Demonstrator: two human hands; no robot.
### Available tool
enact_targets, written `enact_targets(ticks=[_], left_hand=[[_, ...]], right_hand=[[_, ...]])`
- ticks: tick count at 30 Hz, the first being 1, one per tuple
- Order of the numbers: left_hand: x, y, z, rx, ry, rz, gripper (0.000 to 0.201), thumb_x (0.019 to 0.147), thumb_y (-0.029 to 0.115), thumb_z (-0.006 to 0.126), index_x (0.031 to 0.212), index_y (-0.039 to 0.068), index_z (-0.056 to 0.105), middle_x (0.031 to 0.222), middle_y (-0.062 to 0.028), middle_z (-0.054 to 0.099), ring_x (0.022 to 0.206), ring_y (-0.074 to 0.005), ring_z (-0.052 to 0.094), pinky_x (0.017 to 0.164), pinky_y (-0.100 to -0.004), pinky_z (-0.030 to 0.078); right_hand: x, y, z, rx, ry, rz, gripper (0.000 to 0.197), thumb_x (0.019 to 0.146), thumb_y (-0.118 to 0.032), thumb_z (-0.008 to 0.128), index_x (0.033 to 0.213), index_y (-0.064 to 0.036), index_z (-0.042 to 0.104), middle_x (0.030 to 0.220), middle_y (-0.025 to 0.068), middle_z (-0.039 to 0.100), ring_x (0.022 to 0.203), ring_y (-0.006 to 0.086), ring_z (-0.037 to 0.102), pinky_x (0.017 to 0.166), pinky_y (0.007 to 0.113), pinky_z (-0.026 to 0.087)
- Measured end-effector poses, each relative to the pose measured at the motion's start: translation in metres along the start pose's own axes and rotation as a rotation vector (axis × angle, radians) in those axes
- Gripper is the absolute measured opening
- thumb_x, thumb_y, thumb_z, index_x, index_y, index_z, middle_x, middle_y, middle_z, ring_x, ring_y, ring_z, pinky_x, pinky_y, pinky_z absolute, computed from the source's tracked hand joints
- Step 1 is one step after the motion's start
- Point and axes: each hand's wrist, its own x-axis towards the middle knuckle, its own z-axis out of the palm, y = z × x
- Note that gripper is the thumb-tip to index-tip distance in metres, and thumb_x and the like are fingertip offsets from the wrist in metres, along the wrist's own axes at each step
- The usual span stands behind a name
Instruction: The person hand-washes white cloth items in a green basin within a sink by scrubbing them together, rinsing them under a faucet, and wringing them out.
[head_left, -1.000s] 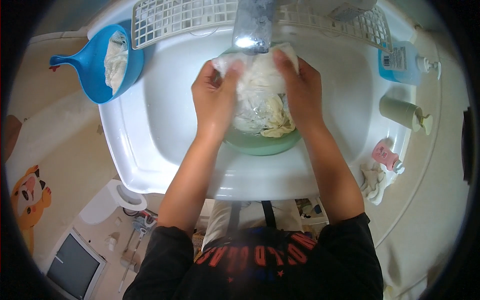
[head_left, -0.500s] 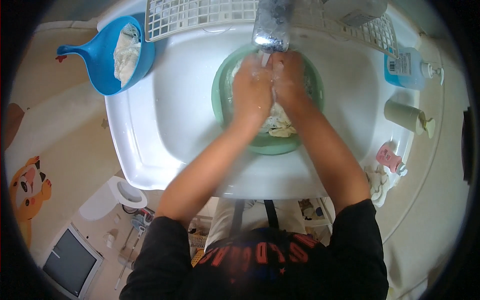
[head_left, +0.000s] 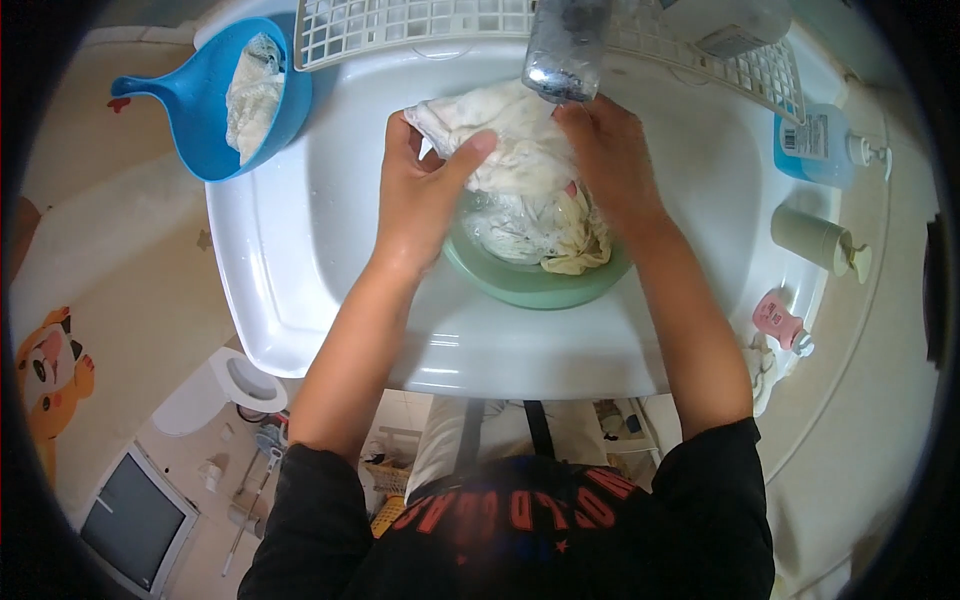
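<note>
Left of both hands, a blue scoop (head_left: pixel 205 110) is holding another rag; the left hand (head_left: pixel 418 195) is clamping the white cloth (head_left: pixel 510 150), thumb over it, while the right hand (head_left: pixel 612 165) is gripping it under the tap (head_left: pixel 565 50), above the green basin (head_left: pixel 530 285); rubbing probably works best directly under the spout

Pump bottle: blue translucent pump bottle (head_left: pixel 818 148) with white pump head, lying at the upper right, just beside the sink rim.
Label: white rectangular label (head_left: pixel 806 135) with dark print on the pump bottle's face.
Cylindrical container: pale green cylindrical container (head_left: pixel 820 240), on its side, right of the sink, below the pump bottle.
Small bottle: pink small bottle (head_left: pixel 778 322) with white cap, lower right, near the sink edge.
Screen: dark rectangular screen (head_left: pixel 132 520) in a light frame, on the floor at lower left.
</note>
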Motion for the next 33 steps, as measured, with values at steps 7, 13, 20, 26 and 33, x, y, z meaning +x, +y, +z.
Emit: enact_targets(ticks=[7,13,20,26,33], left_hand=[[0.004,-0.006,-0.030,0.005,-0.029,-0.182,0.036,0.092,0.010,0.059,0.124,0.005,0.043,0.108,-0.0099,0.061,0.099,-0.0223,0.064,0.085,-0.0413,0.055],[0.021,-0.009,-0.023,-0.361,-0.564,-0.571,0.065,0.098,0.036,0.047,0.145,-0.003,0.026,0.124,-0.0199,0.057,0.117,-0.0319,0.056,0.083,-0.0468,0.056],[0.004,0.024,-0.017,0.045,-0.584,-0.491,0.065,0.083,0.012,0.073,0.136,-0.004,0.040,0.087,-0.0050,0.059,0.067,-0.0098,0.053,0.054,-0.0231,0.043],[-0.034,0.036,-0.032,0.425,-0.329,-0.424,0.044,0.084,0.028,0.074,0.113,0.001,0.055,0.076,-0.0014,0.057,0.058,-0.0053,0.046,0.047,-0.0211,0.035],[-0.062,0.032,-0.038,0.845,-0.598,0.234,0.037,0.085,0.018,0.072,0.111,-0.002,0.055,0.086,-0.0119,0.066,0.071,-0.0228,0.063,0.064,-0.0319,0.050]], right_hand=[[-0.006,-0.017,-0.031,0.820,-0.186,0.435,0.015,0.083,0.004,0.054,0.094,-0.0011,0.063,0.108,0.0061,0.061,0.099,0.0157,0.058,0.083,0.028,0.047],[0.000,-0.011,-0.045,0.779,-0.312,0.217,0.017,0.081,0.010,0.049,0.087,0.0003,0.062,0.103,0.0067,0.063,0.101,0.0178,0.058,0.086,0.029,0.046],[0.000,-0.061,-0.061,-0.141,0.434,-0.209,0.040,0.078,0.012,0.049,0.110,-0.0058,0.062,0.101,0.0145,0.061,0.077,0.0234,0.061,0.069,0.035,0.050],[0.041,-0.048,-0.063,-0.631,0.466,-0.624,0.036,0.091,-0.016,0.052,0.126,-0.0074,0.058,0.123,0.0152,0.061,0.097,0.0253,0.067,0.075,0.026,0.054],[-0.037,-0.057,-0.057,-0.158,-0.074,-0.576,0.059,0.070,0.000,0.063,0.128,-0.0097,0.056,0.131,0.0123,0.056,0.108,0.0294,0.058,0.088,0.041,0.050]])
